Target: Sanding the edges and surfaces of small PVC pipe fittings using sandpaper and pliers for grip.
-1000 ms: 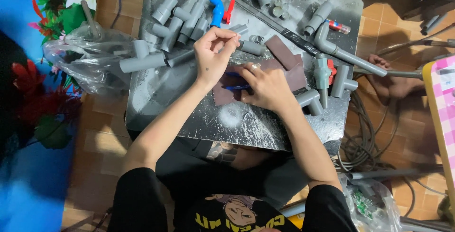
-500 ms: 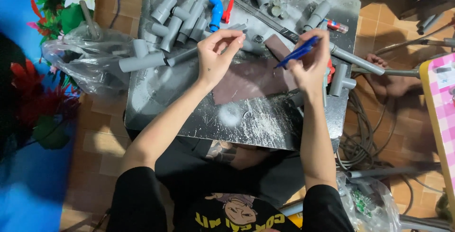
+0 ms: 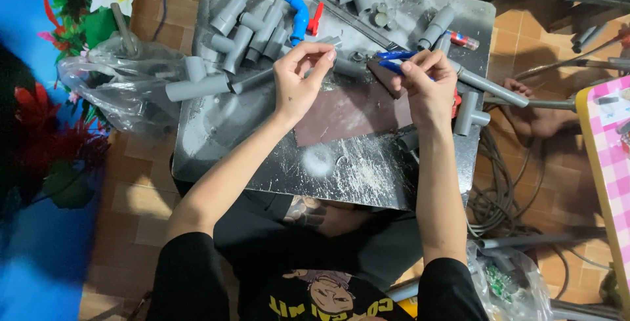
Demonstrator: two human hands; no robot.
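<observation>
My left hand [image 3: 296, 83] hovers over the back of a dusty metal work board [image 3: 262, 137], thumb and forefinger pinched together; anything between them is too small to make out. My right hand [image 3: 428, 85] grips a blue-handled tool [image 3: 392, 59], lifted just above the board and pointing left toward my left hand. Beneath both hands lies a brown sheet of sandpaper [image 3: 348, 116]. A small brown block [image 3: 382, 75] sits by my right fingers.
Several grey pipe pieces and fittings [image 3: 239, 29], a blue elbow [image 3: 298, 14] and a long metal bar [image 3: 354, 19] crowd the far half of the board. A clear plastic bag [image 3: 108, 94] lies left; cables [image 3: 502, 186], another person's foot [image 3: 525, 104] and a pink checked surface [image 3: 610, 163] lie right.
My right hand rose from the sandpaper, picked up the blue-handled tool and brought it left toward my left hand. My left hand stayed pinched in place.
</observation>
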